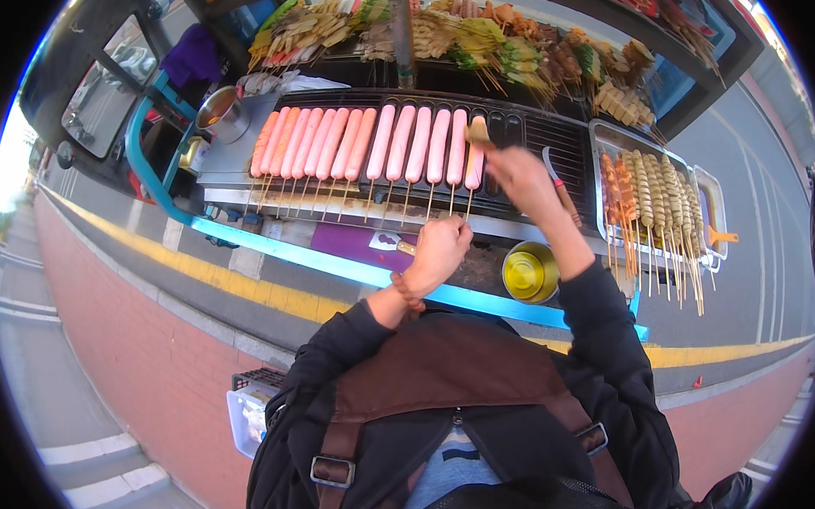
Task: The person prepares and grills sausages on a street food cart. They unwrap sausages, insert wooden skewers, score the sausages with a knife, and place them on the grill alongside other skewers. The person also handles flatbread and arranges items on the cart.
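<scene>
My left hand [440, 253] pinches the wooden stick of the rightmost pink sausage [473, 161] at the grill's front edge. That sausage lies in a black grooved grill pan [513, 128]. In my right hand [527, 181], blurred, is a basting brush [479, 133] whose bristles touch the sausage's upper part. More skewered sausages [398, 144] lie side by side to the left, some of them browned with score marks [264, 144]. Below my right wrist stands a metal cup of yellow oil [526, 275].
A knife [561, 187] lies on the grill bars to the right. Beyond it, a metal tray [600, 130] holds several skewers [668, 191]. Assorted skewers [433, 35] line the back behind a metal post [400, 36]. A steel pot [223, 114] stands left; a blue rail [286, 254] runs in front.
</scene>
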`<state>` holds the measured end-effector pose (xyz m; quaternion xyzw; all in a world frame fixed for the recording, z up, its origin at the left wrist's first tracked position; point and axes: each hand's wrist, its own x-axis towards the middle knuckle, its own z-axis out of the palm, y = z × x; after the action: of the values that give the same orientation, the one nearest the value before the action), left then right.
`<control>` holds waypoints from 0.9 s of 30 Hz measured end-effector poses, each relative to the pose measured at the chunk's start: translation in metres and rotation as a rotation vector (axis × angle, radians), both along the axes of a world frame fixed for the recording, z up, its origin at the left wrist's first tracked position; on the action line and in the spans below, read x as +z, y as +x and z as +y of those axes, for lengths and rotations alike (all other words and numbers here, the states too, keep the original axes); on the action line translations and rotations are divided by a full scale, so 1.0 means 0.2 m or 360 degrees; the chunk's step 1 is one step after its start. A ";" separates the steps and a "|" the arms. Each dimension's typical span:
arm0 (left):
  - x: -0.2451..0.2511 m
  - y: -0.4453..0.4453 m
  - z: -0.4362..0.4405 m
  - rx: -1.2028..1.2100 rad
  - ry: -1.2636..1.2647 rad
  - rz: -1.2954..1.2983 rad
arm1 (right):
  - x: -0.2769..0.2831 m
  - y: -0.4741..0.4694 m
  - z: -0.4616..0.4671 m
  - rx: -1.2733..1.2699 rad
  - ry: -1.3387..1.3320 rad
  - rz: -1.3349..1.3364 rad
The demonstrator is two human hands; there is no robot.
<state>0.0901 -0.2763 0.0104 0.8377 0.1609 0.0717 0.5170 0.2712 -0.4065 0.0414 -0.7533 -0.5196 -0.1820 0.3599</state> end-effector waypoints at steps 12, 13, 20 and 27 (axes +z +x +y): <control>-0.02 -0.02 -0.02 0.0079 -0.0661 0.0017 | 0.10 -0.14 -0.08 -0.0125 0.0176 0.0237; -0.03 -0.02 -0.02 0.0090 -0.0654 0.0030 | 0.07 -0.14 -0.05 -0.0024 0.0189 0.0105; 0.02 -0.05 -0.03 0.0057 -0.0454 0.0105 | -0.02 -0.58 -0.51 -0.0219 0.0025 0.0373; 0.15 -0.44 0.63 0.0936 0.0709 -0.0805 | -0.03 -0.84 -0.96 -0.0571 0.0034 0.0925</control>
<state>0.0027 -0.1498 0.0399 0.8035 0.2413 0.4511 0.3045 0.1032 -0.5990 0.0353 -0.8493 -0.2523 -0.0255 0.4631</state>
